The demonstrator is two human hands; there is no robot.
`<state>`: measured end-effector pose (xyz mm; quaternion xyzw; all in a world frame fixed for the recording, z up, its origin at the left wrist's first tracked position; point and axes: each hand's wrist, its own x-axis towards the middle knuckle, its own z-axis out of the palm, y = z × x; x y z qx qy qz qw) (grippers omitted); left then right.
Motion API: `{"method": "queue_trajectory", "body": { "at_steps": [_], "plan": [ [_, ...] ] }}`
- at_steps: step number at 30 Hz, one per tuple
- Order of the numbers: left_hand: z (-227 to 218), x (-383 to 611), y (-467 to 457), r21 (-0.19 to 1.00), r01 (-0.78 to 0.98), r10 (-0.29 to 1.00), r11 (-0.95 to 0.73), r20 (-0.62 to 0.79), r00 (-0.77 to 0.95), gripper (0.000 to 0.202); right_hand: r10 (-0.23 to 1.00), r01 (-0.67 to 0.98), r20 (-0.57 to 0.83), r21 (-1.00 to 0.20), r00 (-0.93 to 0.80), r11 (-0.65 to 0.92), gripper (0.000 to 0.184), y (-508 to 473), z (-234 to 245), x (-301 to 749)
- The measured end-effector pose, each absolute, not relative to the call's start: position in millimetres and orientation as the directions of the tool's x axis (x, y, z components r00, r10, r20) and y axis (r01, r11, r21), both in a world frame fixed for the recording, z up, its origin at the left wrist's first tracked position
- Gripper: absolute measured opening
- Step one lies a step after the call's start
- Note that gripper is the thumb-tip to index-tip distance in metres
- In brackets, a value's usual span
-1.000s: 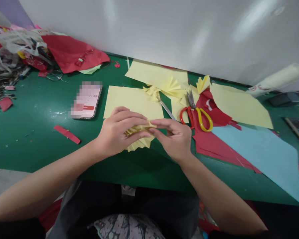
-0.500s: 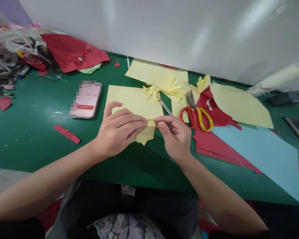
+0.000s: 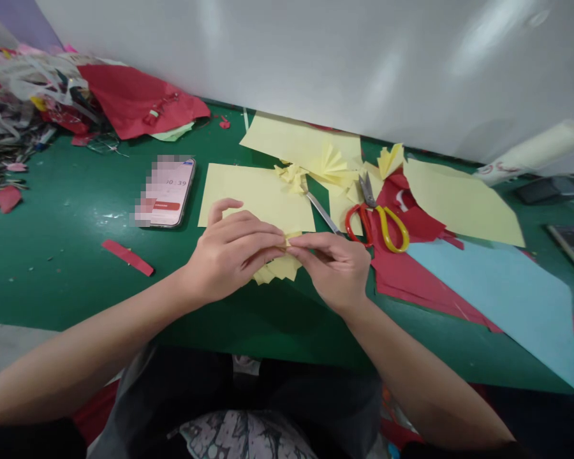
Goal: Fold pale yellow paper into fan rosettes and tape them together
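Both of my hands meet over the green table (image 3: 67, 255), pinching a small pleated piece of yellow paper (image 3: 277, 269). My left hand (image 3: 229, 252) curls over its left side, fingers pressed on the folds. My right hand (image 3: 337, 268) grips its right end between thumb and fingertips. Much of the folded paper is hidden under my fingers. A flat yellow sheet (image 3: 256, 194) lies just behind my hands.
Scissors with red and yellow handles (image 3: 375, 220) lie right of my hands, on red paper (image 3: 411, 274) and beside a light blue sheet (image 3: 507, 299). A phone (image 3: 167, 191) rests at left. More yellow sheets (image 3: 459, 201) and scrap piles (image 3: 38, 102) line the back.
My hands have drawn together again on the folded paper, the right fingers now pressing its top edge, and it sits lower and more covered than half a second ago.
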<state>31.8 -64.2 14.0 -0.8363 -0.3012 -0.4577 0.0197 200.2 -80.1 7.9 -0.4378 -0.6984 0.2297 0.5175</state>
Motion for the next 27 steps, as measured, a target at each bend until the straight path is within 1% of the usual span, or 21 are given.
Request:
{"method": "queue_trajectory", "body": {
  "at_steps": [3, 5, 9, 11, 13, 16, 18, 22, 27],
  "plan": [
    [12.3, 31.9, -64.4, 0.208, 0.525, 0.463, -0.825, 0.782, 0.418, 0.006, 0.836, 0.376, 0.537, -0.756, -0.11, 0.535, 0.013, -79.7, 6.3, 201.4],
    [11.5, 31.6, -64.4, 0.164, 0.518, 0.421, -0.839, 0.799, 0.43, 0.006, 0.839, 0.368, 0.53, -0.761, -0.125, 0.535, 0.015, -79.8, 5.3, 201.9],
    [11.6, 29.9, -64.6, 0.092, 0.507, 0.348, -0.857, 0.829, 0.438, 0.009, 0.848, 0.291, 0.518, -0.8, -0.108, 0.525, 0.008, -79.7, 4.1, 202.0],
    [11.9, 28.8, -64.7, 0.064, 0.523, 0.335, -0.85, 0.832, 0.443, 0.012, 0.873, 0.22, 0.48, -0.846, -0.08, 0.485, 0.006, -79.0, 3.8, 202.1],
    [12.1, 28.3, -64.7, 0.031, 0.532, 0.313, -0.846, 0.837, 0.449, 0.012, 0.904, 0.157, 0.424, -0.89, -0.055, 0.427, 0.01, -77.9, 3.9, 202.4],
    [11.4, 29.2, -64.3, 0.006, 0.539, 0.287, -0.842, 0.851, 0.44, 0.01, 0.931, 0.104, 0.359, -0.926, -0.059, 0.363, 0.01, -76.2, 4.8, 203.1],
    [10.1, 30.4, -63.7, 0.005, 0.559, 0.284, -0.829, 0.865, 0.413, 0.009, 0.933, 0.109, 0.351, -0.928, -0.076, 0.357, 0.007, -75.6, 5.8, 203.4],
    [7.5, 31.3, -62.4, 0.0, 0.601, 0.273, -0.8, 0.891, 0.363, 0.01, 0.925, 0.156, 0.376, -0.912, -0.054, 0.38, 0.003, -75.0, 7.1, 203.2],
    [7.8, 30.4, -61.4, -0.015, 0.585, 0.266, -0.811, 0.881, 0.392, 0.01, 0.933, 0.178, 0.358, -0.916, -0.042, 0.359, 0.007, -74.1, 8.1, 202.5]
  ]
}}
